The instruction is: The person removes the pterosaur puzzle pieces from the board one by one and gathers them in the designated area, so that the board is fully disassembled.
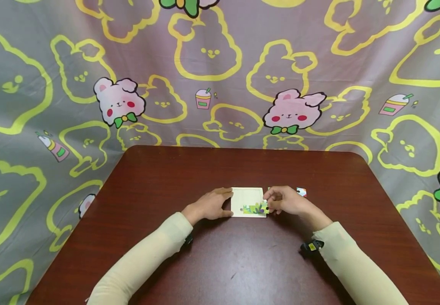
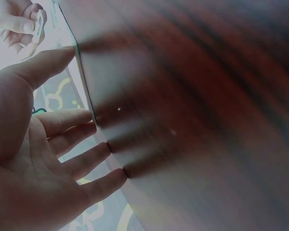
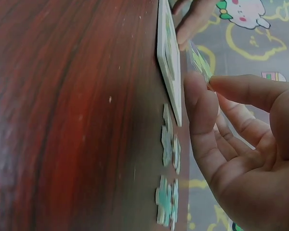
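A pale puzzle tray (image 1: 245, 196) lies on the table, with a strip of joined green puzzle pieces (image 1: 251, 209) along its near right part. My left hand (image 1: 210, 204) rests at the tray's left side, thumb and fingers spread and their tips against its edge, as the left wrist view also shows. At the tray's right side, my right hand (image 1: 289, 201) pinches a puzzle piece (image 3: 200, 62) between thumb and forefinger. In the right wrist view this piece is held up off the tray, tilted, its printed face greenish.
Loose puzzle pieces (image 3: 164, 199) lie on the brown table (image 1: 189, 169) to the right of the tray, partly hidden behind my right hand in the head view. One of them, a blue and white piece (image 1: 302, 192), shows beyond that hand. A patterned cloth (image 1: 227, 93) hangs behind the table.
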Action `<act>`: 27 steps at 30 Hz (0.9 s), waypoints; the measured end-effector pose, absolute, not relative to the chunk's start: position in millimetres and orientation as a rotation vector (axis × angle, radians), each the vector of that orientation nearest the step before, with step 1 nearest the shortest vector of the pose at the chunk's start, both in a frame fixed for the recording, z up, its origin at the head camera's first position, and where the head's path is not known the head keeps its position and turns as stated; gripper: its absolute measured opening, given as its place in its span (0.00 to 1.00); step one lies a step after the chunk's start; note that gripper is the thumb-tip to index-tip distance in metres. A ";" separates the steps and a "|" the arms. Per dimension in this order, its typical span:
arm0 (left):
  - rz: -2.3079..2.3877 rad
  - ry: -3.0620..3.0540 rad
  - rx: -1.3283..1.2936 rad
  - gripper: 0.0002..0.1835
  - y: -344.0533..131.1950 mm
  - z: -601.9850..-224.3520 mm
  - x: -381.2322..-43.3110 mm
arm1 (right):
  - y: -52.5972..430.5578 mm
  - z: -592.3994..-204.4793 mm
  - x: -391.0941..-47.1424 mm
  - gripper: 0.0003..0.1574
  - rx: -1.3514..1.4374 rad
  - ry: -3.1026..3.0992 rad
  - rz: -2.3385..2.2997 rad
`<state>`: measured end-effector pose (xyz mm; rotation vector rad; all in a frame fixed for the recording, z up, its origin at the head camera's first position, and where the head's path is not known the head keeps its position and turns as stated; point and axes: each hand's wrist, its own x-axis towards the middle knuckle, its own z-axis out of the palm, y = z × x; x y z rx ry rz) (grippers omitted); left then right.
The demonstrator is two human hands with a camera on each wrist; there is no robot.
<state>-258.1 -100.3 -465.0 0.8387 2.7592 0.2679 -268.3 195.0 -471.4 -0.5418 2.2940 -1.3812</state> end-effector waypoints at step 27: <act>0.270 2.749 0.817 0.39 -99.8 -463.9 -257.7 | 221.0 -474.7 -258.1 0.09 -0.558 2.355 -1.172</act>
